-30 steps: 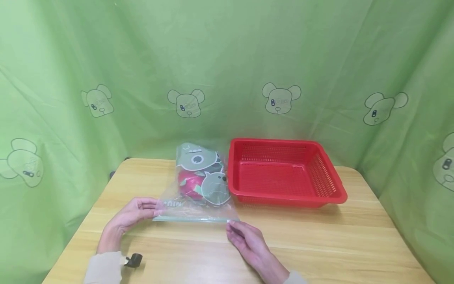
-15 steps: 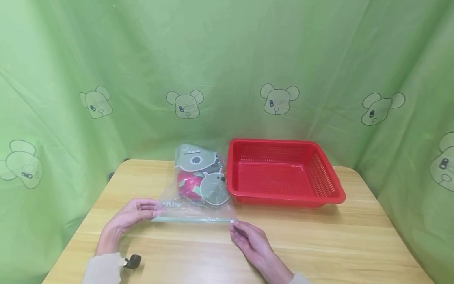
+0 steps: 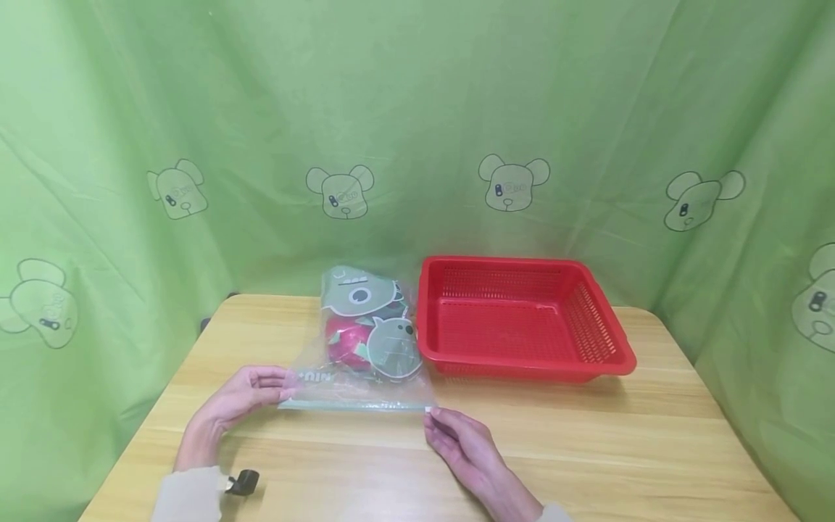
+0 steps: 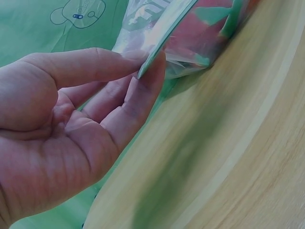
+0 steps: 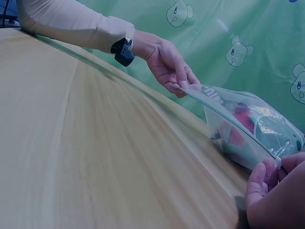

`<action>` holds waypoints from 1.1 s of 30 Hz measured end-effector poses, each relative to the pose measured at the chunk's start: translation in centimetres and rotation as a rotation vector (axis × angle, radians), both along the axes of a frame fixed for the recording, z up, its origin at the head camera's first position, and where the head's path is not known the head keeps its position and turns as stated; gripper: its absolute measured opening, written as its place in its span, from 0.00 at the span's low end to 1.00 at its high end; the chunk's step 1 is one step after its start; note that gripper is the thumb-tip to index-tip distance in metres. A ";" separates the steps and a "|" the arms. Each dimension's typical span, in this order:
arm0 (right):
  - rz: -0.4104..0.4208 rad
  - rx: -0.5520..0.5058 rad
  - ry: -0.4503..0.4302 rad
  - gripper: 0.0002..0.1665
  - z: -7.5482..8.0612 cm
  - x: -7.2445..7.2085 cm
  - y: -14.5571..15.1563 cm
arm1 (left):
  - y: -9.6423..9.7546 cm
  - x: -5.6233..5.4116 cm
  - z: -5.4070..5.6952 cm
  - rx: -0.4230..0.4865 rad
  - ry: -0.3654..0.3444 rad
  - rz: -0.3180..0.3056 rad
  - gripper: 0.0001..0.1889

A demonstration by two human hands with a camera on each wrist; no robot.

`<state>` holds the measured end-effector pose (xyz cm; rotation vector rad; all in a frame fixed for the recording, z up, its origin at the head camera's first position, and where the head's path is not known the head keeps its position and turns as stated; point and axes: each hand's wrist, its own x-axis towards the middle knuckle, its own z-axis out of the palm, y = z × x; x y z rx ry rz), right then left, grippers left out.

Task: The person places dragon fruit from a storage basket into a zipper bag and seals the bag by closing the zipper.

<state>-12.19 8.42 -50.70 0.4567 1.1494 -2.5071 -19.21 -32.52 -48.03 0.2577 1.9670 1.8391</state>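
A clear slider zip bag [image 3: 365, 391] with printed cartoon faces lies on the table, its zip edge raised toward me. Inside it shows a pinkish-red rounded thing with green patches [image 3: 349, 342]; the print hides part of the contents. At the left end of the zip, my left hand [image 3: 244, 391] pinches the corner between thumb and fingers, as the left wrist view [image 4: 86, 109] also shows. My right hand [image 3: 466, 446] pinches the small white slider [image 3: 428, 409] at the zip's right end. The green zip strip [image 5: 228, 119] stretches straight between both hands in the right wrist view.
A red plastic basket [image 3: 522, 366] with perforated sides stands right beside the bag, its rim close against it. Both are on a light wooden table [image 3: 639, 449]. Green curtains [image 3: 417, 94] with bear-face prints surround the table's back and sides. A black device [image 3: 243, 482] sits at my left cuff.
My right hand has slid slightly right along the zip, carrying the white slider to the bag's right corner. The left hand keeps its pinch; the basket stays in place.
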 end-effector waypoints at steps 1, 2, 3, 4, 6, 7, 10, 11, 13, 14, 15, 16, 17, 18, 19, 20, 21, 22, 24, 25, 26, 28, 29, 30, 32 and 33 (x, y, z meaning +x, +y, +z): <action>0.006 0.000 0.004 0.05 0.0 0.0 0.0 | -0.1 0.0 0.0 0.007 0.000 -0.006 0.21; 0.013 0.001 0.007 0.05 -0.1 0.0 0.0 | -0.2 0.0 0.0 0.013 -0.001 -0.011 0.21; 0.021 0.002 0.010 0.05 -0.1 -0.1 0.0 | -0.2 0.0 0.0 0.023 0.002 -0.021 0.22; 0.032 0.002 0.016 0.05 -0.2 -0.1 0.1 | -0.3 0.1 0.0 0.020 0.004 -0.027 0.23; 0.059 0.000 0.028 0.06 -0.3 -0.2 0.2 | -0.4 0.1 0.0 0.021 0.008 -0.042 0.23; 0.076 -0.004 0.035 0.06 -0.4 -0.2 0.3 | -0.4 0.1 0.0 0.016 0.010 -0.048 0.23; 0.133 -0.007 0.054 0.07 -0.5 -0.3 0.8 | -0.6 0.2 0.0 -0.004 0.021 -0.065 0.22; 0.153 0.000 0.064 0.07 -0.5 -0.3 1.0 | -0.6 0.2 0.0 -0.009 0.023 -0.070 0.22; 0.193 0.033 0.086 0.07 -0.6 -0.3 1.4 | -0.6 0.3 0.0 -0.026 0.025 -0.075 0.23; 0.213 0.060 0.097 0.07 -0.5 -0.3 1.6 | -0.6 0.3 0.0 -0.033 0.025 -0.079 0.23; 0.232 0.087 0.113 0.07 -0.5 -0.3 1.9 | -0.6 0.4 0.1 -0.046 0.024 -0.077 0.24; 0.252 0.117 0.132 0.08 -0.5 -0.3 2.1 | -0.6 0.4 0.1 -0.059 0.020 -0.071 0.26; 0.270 0.149 0.150 0.10 -0.4 -0.3 2.3 | -0.5 0.5 0.2 -0.076 0.020 -0.066 0.27; 0.285 0.183 0.170 0.12 -0.2 -0.3 2.5 | -0.5 0.5 0.3 -0.092 0.024 -0.061 0.29; 0.297 0.216 0.191 0.13 -0.1 -0.2 2.7 | -0.5 0.5 0.5 -0.108 0.027 -0.054 0.30; 0.304 0.245 0.214 0.15 0.1 -0.2 2.9 | -0.4 0.6 0.6 -0.127 0.033 -0.047 0.31; 0.305 0.275 0.239 0.17 0.3 -0.2 3.0 | -0.4 0.6 0.8 -0.147 0.039 -0.038 0.32; 0.305 0.312 0.268 0.19 0.6 -0.2 3.2 | -0.3 0.5 1.0 -0.167 0.053 -0.033 0.32; 0.298 0.390 0.325 0.22 1.2 -0.2 3.6 | -0.3 0.4 1.4 -0.205 0.091 -0.017 0.31; 0.292 0.433 0.361 0.23 1.5 -0.2 3.9 | -0.3 0.4 1.6 -0.218 0.112 -0.004 0.31; 0.283 0.485 0.406 0.24 1.9 -0.2 4.1 | -0.3 0.2 1.9 -0.227 0.148 0.007 0.30; 0.249 0.591 0.492 0.23 2.7 -0.4 4.7 | -0.3 -0.1 2.4 -0.232 0.243 0.041 0.28; 0.227 0.642 0.545 0.21 3.1 -0.6 5.1 | -0.3 -0.2 2.6 -0.229 0.298 0.063 0.27; 0.198 0.693 0.597 0.20 3.5 -0.7 5.5 | -0.2 -0.4 2.9 -0.223 0.355 0.084 0.25; 0.138 0.777 0.689 0.17 4.2 -1.1 6.5 | -0.2 -0.8 3.6 -0.222 0.467 0.126 0.22; 0.111 0.810 0.724 0.16 4.6 -1.3 7.0 | -0.1 -1.0 3.9 -0.239 0.518 0.152 0.20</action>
